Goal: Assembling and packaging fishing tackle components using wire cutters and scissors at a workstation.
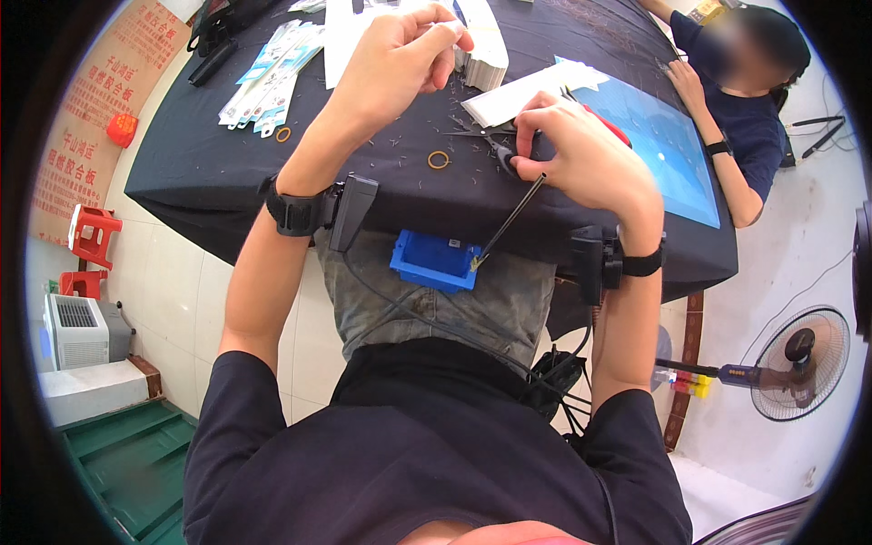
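Note:
My left hand (400, 64) is raised over the far middle of the black-covered table, fingers curled and thumb pressed to them. Whatever sits in that pinch is too small to make out. Lower and to the right, my right hand (586, 150) pinches the dark handle of a pair of scissors (502, 153) between thumb and fingers. The scissor blades point left, close to the cloth. Beyond the scissors lies a white flat packet (509, 98), and a red-handled thing (607, 125) is partly hidden behind my right hand. A stack of white cards (486, 64) stands right of my left hand.
Blue-and-white packages (272, 77) lie at the left, with rubber bands (439, 160) nearer me. A blue sheet (658, 145) covers the right side, where a co-worker's arm (727, 168) rests. At the table's front edge, a blue bin (434, 261) holds a thin black stick (513, 218).

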The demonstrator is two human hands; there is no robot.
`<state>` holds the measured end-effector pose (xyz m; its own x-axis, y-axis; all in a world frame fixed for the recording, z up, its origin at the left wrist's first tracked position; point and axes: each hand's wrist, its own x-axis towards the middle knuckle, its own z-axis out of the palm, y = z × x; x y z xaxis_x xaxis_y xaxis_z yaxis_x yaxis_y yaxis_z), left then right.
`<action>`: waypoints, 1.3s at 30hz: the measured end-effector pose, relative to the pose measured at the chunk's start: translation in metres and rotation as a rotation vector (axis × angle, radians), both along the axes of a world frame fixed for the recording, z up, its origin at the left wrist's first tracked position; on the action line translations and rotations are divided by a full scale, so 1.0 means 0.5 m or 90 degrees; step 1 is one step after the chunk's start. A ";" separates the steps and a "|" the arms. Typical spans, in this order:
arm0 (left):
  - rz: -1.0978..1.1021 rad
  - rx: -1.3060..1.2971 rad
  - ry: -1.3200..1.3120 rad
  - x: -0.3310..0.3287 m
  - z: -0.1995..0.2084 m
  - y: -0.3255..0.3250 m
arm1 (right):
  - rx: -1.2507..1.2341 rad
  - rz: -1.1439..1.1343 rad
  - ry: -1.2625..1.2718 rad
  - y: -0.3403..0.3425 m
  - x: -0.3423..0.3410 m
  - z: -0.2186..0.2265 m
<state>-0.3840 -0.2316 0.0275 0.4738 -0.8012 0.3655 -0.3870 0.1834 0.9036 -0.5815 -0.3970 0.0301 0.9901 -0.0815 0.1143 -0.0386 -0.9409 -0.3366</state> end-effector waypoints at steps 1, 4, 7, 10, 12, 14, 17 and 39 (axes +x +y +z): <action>-0.002 -0.009 0.002 0.001 0.000 -0.002 | 0.008 0.010 -0.009 -0.005 -0.006 0.005; 0.019 -0.045 -0.010 0.008 -0.014 -0.009 | 0.021 0.015 -0.011 -0.024 -0.024 0.018; 0.013 -0.047 0.009 0.019 -0.022 -0.017 | 0.052 -0.013 0.025 -0.036 -0.037 0.036; 0.001 -0.039 0.025 0.028 -0.030 -0.016 | 0.032 -0.019 0.034 -0.033 -0.041 0.047; 0.004 -0.035 0.032 0.029 -0.031 -0.017 | 0.042 0.002 0.050 -0.030 -0.033 0.054; 0.005 -0.031 0.039 0.027 -0.031 -0.018 | 0.047 0.020 0.031 -0.030 -0.029 0.052; 0.003 -0.025 0.050 0.022 -0.026 -0.020 | 0.050 0.057 -0.017 -0.034 -0.014 0.048; -0.086 -0.116 0.006 0.021 -0.023 -0.026 | 0.086 -0.036 -0.504 -0.017 0.085 -0.020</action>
